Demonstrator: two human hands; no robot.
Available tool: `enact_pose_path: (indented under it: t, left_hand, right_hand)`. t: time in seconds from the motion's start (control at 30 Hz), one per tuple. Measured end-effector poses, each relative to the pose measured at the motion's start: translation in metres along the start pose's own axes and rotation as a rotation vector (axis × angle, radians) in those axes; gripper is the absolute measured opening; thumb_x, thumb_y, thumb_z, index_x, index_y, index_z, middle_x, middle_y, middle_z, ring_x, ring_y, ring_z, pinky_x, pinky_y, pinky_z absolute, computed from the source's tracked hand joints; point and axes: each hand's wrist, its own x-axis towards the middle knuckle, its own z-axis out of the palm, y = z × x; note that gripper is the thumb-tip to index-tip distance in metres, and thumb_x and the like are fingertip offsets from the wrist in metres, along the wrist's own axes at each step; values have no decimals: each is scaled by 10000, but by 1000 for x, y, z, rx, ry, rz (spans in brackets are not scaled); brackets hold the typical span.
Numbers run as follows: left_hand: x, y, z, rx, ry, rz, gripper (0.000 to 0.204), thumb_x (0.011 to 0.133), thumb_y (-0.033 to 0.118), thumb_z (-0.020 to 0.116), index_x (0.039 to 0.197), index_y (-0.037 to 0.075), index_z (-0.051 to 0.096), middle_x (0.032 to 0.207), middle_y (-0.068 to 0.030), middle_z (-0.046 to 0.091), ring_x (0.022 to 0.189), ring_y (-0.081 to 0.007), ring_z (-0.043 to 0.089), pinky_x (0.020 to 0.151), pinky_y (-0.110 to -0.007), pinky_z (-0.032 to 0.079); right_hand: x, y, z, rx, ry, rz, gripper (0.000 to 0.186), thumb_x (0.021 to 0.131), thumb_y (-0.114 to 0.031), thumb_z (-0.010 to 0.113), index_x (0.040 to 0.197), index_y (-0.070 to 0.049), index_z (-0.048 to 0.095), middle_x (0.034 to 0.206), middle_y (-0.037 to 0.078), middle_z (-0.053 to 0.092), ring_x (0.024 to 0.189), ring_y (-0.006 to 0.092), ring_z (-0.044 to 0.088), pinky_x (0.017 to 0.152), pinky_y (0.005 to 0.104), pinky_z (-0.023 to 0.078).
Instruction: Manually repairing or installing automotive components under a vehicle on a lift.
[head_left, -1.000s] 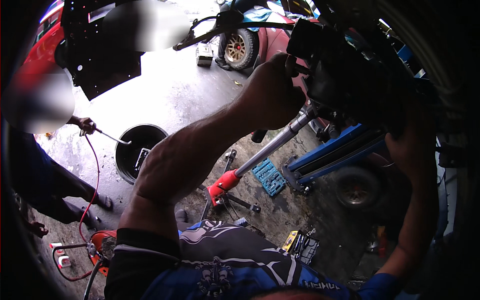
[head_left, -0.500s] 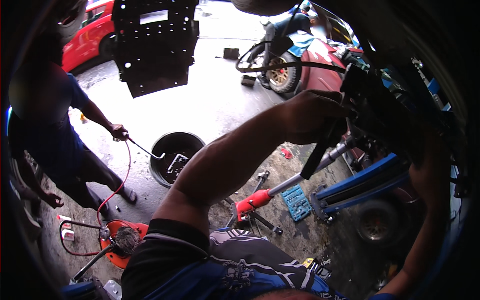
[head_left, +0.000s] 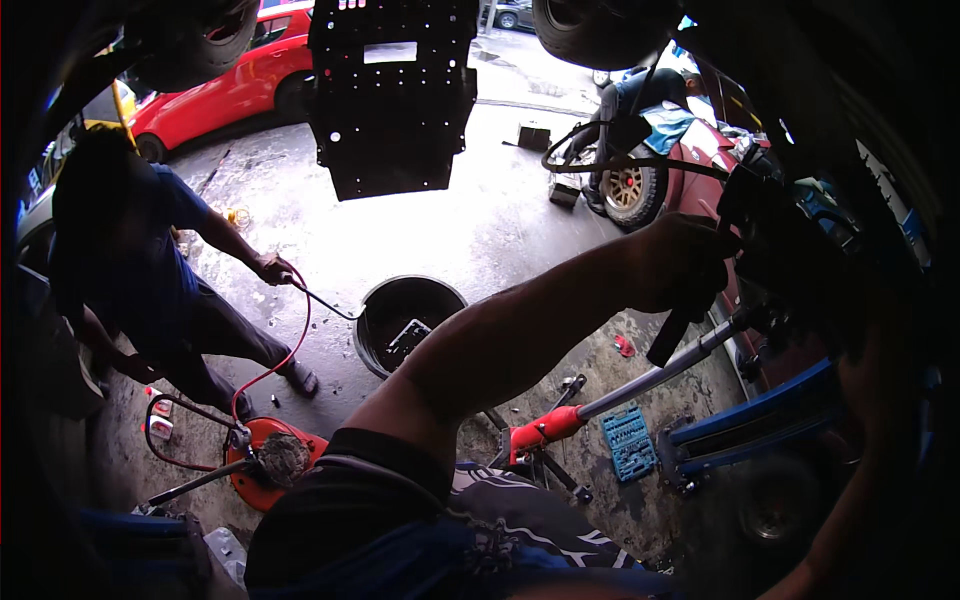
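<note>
My left arm reaches up across the middle, and my left hand [head_left: 682,262] is closed at a dark part of the vehicle overhead [head_left: 760,225]. A short, flat dark bar [head_left: 668,340] sticks out below the fingers; its kind does not show. A black hose [head_left: 640,163] runs to the same dark part, just above the hand. On the right side my right forearm [head_left: 868,430] rises into deep shadow, where the hand itself is hidden. Beneath my left hand stands a red jack [head_left: 545,430] with a long grey shaft [head_left: 660,372] slanting up to the vehicle.
At left a person [head_left: 130,250] holds a thin wand [head_left: 330,302] on a red hose over a black tub [head_left: 410,282]. An orange tank [head_left: 262,500], a blue socket set [head_left: 628,445] and a blue lift arm [head_left: 750,415] are below. A perforated black plate [head_left: 390,110] hangs ahead.
The view has shifted, so most things sit farther right. My left hand stays at the dark part overhead with the bar below it. The other person's wand remains at the tub.
</note>
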Motion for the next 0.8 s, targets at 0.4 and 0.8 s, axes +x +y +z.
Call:
enact_pose_path:
  t: [0.4, 0.8]
  left_hand:
    - [2, 12, 16, 457, 72, 105, 245, 792, 149, 610, 1030, 126, 662, 985, -74, 672, 838, -253, 628, 781, -353, 507]
    - [30, 9, 49, 280, 248, 52, 514, 894, 685, 466, 1032, 208, 600, 670, 31, 491, 446, -92, 350, 404, -243, 251]
  right_hand:
    - [4, -16, -21, 47, 11, -13, 699, 746, -40, 704, 1391, -85, 438, 1325, 167, 537, 1221, 336, 525, 1027, 419, 435]
    - [-9, 1, -48, 37, 202, -315, 589, 690, -162, 721, 1214, 26, 527, 1128, 239, 613, 1000, 425, 606, 900, 481, 487]
